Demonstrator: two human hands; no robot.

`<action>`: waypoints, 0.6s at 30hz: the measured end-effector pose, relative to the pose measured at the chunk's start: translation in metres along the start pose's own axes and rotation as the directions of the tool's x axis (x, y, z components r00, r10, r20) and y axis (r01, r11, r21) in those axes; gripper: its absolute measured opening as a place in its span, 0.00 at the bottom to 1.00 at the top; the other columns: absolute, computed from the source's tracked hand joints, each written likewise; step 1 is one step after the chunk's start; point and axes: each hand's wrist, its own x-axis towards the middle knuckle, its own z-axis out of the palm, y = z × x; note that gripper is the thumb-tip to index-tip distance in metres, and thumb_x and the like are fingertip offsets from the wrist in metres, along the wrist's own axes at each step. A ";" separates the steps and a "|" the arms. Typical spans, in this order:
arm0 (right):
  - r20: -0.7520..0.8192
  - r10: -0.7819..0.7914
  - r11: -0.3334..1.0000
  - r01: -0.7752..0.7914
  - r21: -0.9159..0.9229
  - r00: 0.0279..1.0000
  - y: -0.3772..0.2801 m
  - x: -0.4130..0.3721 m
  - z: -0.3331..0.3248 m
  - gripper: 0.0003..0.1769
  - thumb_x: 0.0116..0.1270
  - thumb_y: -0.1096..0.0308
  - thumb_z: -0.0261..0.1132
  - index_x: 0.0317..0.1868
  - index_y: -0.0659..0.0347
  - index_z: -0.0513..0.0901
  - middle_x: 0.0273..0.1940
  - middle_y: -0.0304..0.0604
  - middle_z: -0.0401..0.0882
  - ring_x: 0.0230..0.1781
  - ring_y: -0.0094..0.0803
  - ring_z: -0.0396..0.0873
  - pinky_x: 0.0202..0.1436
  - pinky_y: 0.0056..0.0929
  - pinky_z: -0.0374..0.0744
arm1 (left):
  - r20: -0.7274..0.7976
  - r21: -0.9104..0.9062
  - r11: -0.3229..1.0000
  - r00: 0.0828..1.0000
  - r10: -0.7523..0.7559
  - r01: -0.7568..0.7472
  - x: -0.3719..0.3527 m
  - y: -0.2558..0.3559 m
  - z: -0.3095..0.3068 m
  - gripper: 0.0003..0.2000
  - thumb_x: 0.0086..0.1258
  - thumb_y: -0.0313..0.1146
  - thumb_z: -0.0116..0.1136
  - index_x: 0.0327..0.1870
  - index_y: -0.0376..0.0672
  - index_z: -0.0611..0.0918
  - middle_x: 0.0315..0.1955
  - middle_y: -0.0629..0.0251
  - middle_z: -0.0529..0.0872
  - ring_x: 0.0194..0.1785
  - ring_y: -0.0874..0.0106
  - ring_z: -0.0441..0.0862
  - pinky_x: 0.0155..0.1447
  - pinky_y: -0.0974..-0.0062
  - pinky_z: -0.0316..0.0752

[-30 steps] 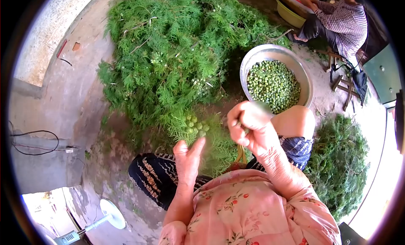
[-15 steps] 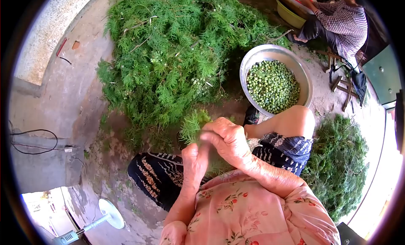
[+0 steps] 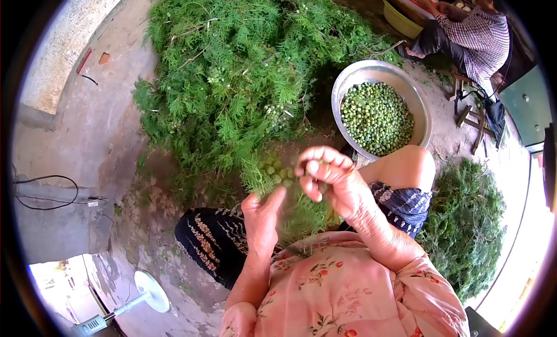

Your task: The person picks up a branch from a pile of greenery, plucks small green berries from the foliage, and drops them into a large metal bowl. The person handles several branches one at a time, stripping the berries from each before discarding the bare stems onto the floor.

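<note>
- Left hand (image 3: 261,212) grips sprig (image 3: 268,173); right hand (image 3: 331,177) closed, pinching its berries.
- Bowl (image 3: 377,73) holds many picked berries.
- Large branch pile (image 3: 243,64) lies unpicked.

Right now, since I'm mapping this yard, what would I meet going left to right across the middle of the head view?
Black cable → left hand → sprig it holds → right hand → bare knee → small green pile.

the right hand (image 3: 332,181) curls over whatever its fingers (image 3: 316,163) pinch, so that is hidden. the berries (image 3: 277,172) on the sprig (image 3: 255,179) in the left hand (image 3: 261,214) are blurred. the other person (image 3: 476,35) and the fan (image 3: 152,290) are cut off by the picture's edge.
</note>
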 end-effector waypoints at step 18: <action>-0.086 -0.038 0.729 -0.031 -0.684 0.996 0.039 -0.002 -0.012 0.13 0.61 0.65 0.64 0.37 0.67 0.76 0.25 0.42 0.76 0.22 0.18 0.70 0.22 0.20 0.69 | 0.038 -0.057 0.998 0.999 -0.023 0.025 -0.004 -0.003 0.003 0.06 0.56 0.20 0.62 0.35 0.37 0.83 0.33 0.65 0.84 0.32 0.78 0.79 0.38 0.82 0.73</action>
